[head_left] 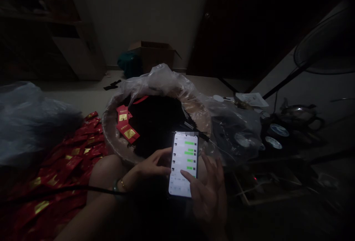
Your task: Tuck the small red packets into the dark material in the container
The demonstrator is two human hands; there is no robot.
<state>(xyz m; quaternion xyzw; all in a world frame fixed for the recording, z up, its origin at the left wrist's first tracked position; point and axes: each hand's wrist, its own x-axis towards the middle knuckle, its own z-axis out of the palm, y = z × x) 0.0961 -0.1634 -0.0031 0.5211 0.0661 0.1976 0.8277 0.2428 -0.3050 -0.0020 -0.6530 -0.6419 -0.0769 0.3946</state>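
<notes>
A lit smartphone [183, 165] showing a chat with green message bubbles is gripped at its left edge by my left hand [155, 165], which wears a bracelet and a bangle at the wrist. My right hand [209, 189] hovers over the lower right of the screen, index finger stretched to the glass and the other fingers apart; whether the fingertip touches I cannot tell. Beyond the phone sits a round basket [111, 148] lined with clear plastic, with a dark loose heap [158, 119] inside. Several red packets [127, 131] with gold labels lie on the heap's left side.
Many red packets [72, 163] are piled at the left beside a large plastic bag [30, 122]. A cardboard box [156, 54] stands by the wall. At the right are a kettle [299, 113], small dishes [279, 130] and a standing fan [324, 44]. The room is dim.
</notes>
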